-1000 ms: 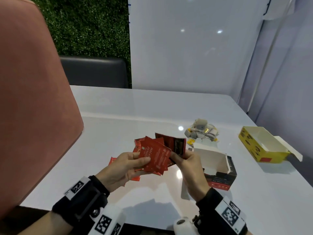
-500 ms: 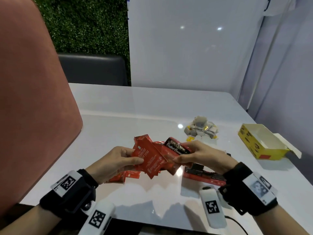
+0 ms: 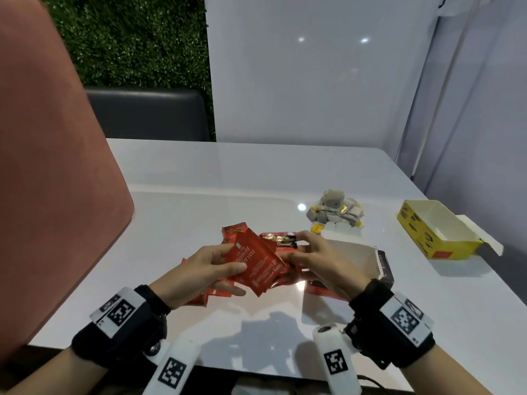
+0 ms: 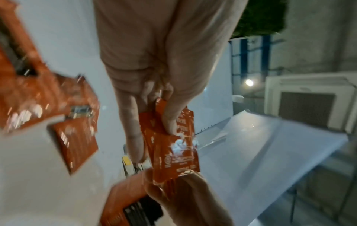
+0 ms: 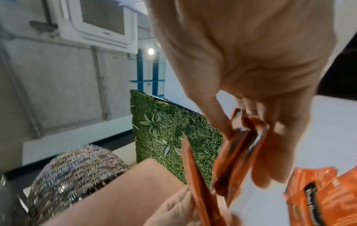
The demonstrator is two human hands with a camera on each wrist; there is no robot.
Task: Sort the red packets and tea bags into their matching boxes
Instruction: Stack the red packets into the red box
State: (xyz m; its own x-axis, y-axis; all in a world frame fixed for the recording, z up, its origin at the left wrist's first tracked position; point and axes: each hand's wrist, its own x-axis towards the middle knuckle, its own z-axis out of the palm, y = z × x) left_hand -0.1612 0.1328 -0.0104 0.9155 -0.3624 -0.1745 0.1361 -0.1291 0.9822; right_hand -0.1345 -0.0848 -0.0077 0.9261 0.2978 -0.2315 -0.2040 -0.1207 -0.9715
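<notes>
Gripping red packets (image 3: 258, 262) | both hands (image 3: 209, 269) | red box (image 3: 380, 265) uncovered again

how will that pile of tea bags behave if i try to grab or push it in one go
The tea bags are small loose pieces heaped on the glossy table, so a push would probably slide and scatter them. They look light and soft, so a grab likely gathers only some. Stray tags at the pile's edge may trail behind.
</notes>
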